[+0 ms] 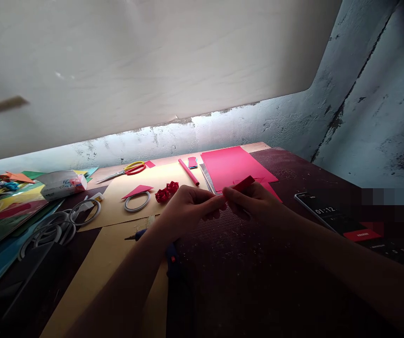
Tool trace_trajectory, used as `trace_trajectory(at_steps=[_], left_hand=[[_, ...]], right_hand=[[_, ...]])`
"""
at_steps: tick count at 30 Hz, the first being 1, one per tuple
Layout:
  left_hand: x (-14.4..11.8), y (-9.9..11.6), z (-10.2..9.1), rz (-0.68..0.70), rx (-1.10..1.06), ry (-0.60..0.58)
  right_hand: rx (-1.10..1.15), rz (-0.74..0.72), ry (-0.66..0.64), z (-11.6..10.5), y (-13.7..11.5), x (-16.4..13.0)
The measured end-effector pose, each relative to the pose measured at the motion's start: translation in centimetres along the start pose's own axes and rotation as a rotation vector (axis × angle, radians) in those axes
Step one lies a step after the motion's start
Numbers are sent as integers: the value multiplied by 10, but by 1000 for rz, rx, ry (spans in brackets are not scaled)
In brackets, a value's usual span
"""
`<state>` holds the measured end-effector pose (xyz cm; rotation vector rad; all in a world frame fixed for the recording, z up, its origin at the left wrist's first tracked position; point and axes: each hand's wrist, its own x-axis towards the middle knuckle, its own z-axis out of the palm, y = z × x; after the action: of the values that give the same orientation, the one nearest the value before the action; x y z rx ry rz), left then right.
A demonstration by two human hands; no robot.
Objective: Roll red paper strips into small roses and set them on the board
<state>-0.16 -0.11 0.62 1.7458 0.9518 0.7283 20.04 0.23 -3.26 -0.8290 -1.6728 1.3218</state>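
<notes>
Both the left hand (188, 206) and right hand (254, 202) are pinching a red paper strip (243, 183), its length slanting up-right from their closed fingertips.

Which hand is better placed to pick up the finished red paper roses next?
Probably the left hand: the red paper roses lie just beyond it. The right hand pinches the red paper strip.

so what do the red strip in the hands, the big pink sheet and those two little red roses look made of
The small red strip, pinched between left hand and right hand, looks like thin matte paper, since it bends stiffly. The large flat pink sheet seems matte craft paper or card, lying flat with crisp edges. The two small red roses appear to be rolled paper, though they are too small to be sure.
</notes>
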Motion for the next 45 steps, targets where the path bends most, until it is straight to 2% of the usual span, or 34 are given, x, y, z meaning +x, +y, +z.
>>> trace_trajectory(at_steps=[6, 12, 15, 19, 22, 28, 31, 42, 45], left_hand=[[2, -2, 1, 19, 1, 24], [3, -3, 2, 20, 47, 64], [2, -1, 3, 59, 48, 97], [1, 1, 5, 85, 41, 80], [0, -1, 6, 103, 124, 84], [-1, -9, 12, 282, 468, 314], [-1, -10, 12, 313, 549, 355], [-2, -8, 12, 319, 559, 357], [-2, -6, 12, 283, 480, 347]], right_hand=[[-35, -13, 126, 2, -4, -1], [-51, -25, 180, 2, -4, 0], [-31, -25, 158, 1, -3, 1], [-41, -2, 71, -1, -4, 0], [-39, 23, 52, -1, -6, -2], [-53, 59, 158, 1, -8, -1], [-57, 82, 172, 2, -8, 0], [-59, 59, 135, 1, -4, 0], [-56, 48, 121, 0, -4, 0]])
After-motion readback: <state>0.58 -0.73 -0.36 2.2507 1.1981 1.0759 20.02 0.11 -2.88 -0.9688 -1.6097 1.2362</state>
